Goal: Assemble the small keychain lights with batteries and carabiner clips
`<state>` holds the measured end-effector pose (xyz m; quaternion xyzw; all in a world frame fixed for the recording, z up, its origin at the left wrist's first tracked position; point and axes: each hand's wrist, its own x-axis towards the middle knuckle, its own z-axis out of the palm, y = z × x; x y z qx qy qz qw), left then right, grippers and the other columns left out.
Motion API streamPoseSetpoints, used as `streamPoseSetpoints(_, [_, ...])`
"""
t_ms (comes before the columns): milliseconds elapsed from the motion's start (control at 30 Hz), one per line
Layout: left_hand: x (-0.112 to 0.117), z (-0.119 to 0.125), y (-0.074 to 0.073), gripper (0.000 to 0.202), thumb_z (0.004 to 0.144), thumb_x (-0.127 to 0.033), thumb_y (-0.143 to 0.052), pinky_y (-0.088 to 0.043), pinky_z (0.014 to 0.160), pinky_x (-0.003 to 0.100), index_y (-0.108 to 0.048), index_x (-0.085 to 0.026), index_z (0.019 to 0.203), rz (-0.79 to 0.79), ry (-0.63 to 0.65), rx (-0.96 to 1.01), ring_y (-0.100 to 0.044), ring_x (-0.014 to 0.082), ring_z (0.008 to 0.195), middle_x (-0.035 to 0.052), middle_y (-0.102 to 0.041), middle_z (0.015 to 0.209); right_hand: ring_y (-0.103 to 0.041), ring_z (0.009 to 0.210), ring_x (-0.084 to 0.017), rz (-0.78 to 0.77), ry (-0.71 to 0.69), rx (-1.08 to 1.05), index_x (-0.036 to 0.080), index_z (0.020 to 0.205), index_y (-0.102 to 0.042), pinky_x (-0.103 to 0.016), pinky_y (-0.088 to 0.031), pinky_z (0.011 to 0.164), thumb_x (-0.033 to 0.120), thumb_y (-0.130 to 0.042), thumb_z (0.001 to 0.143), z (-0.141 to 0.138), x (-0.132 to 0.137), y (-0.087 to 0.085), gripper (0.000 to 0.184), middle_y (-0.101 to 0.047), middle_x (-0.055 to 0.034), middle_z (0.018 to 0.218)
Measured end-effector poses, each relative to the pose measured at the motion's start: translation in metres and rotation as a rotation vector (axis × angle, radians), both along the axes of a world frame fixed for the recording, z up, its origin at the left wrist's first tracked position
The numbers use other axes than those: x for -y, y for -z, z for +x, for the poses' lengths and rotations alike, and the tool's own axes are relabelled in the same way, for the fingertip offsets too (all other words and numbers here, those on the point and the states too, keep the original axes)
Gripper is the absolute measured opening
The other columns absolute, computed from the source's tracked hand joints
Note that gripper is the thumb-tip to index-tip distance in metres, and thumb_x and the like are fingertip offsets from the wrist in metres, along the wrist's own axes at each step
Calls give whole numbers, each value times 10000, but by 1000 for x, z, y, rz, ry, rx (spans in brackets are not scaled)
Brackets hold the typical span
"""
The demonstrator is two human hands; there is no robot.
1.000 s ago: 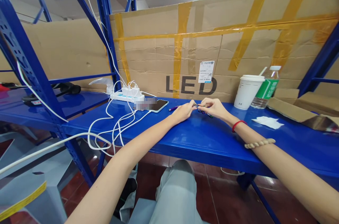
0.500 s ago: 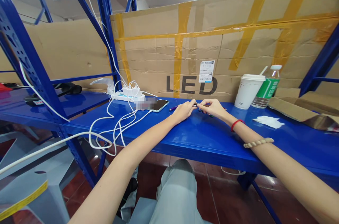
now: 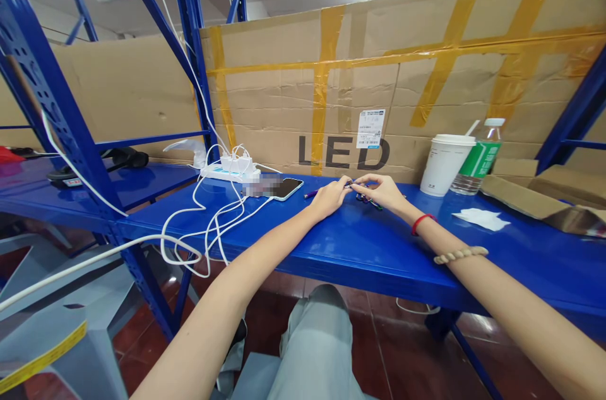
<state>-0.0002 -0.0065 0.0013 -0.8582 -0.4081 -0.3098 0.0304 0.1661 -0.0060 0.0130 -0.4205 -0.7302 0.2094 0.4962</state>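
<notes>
One left hand [image 3: 332, 198], one right hand [image 3: 382, 193]

The person wears one red band [image 3: 421, 223] and one braided band [image 3: 460, 255]. Also there: one phone [image 3: 290, 188], one power strip [image 3: 216, 172], one cup [image 3: 444, 166], one bottle [image 3: 479, 159], one tissue [image 3: 481, 218], one barcode label [image 3: 370, 129], three printed letters [image 3: 332, 153]. The handled small parts [image 3: 372, 202] defy counting.

My left grip [image 3: 331, 198] and right grip [image 3: 382, 190] pinch small object [image 3: 350, 185] between them over blue worktop [image 3: 331, 247]; details too small to tell. Purple stick [image 3: 310, 194] just beside left grip. Phone [image 3: 290, 188] farther left; white cup [image 3: 445, 166], green-labelled bottle [image 3: 479, 159] stand right.
</notes>
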Motion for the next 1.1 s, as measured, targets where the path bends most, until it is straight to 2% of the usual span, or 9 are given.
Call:
streamPoseSetpoints(100, [-1,0,0,263,914,-338,-308,-452,795,311,-410,-213,1121,-26,-15,-6,-580,210,986,70,-617,1043,-486,447,-91,11,-26,-35,126,847,-660,-243,-417,432,513,-708,543,1,-1,0,495,-635,-46,675])
streamPoseSetpoints(267, [1,1,-1,262,912,-337,-309,-447,814,316,-420,-223,1120,-52,-11,0,-574,211,1009,63,-614,1078,-490,454,-110,-62,-74,-81,135,754,-665,-236,-380,387,513,-713,533,3,-3,3,441,-612,-39,570])
streamPoseSetpoints(533, [6,-1,-5,295,918,-357,-281,-443,831,332,-414,-244,1156,-78,-12,-3,-573,222,1033,53,-604,1131,-457,473,-74,-198,-134,-68,132,891,-686,-202,-371,409,496,-701,570,6,2,0,485,-564,2,557])
streamPoseSetpoints(867, [7,-3,-4,287,915,-307,-274,-438,863,350,-375,-232,1173,-130,85,21,-555,209,1057,64,-582,1150,-459,443,-81,-151,-102,-8,120,849,-691,-199,-333,364,498,-702,569,11,-2,3,470,-566,-11,533])
streamPoseSetpoints(1100, [7,-4,-3,272,923,-294,-248,-447,845,323,-468,-213,1061,-92,114,-76,-575,195,1011,55,-609,1095,-457,433,-83,-135,-148,5,115,716,-668,-202,-320,349,485,-732,520,11,1,1,423,-584,-29,560])
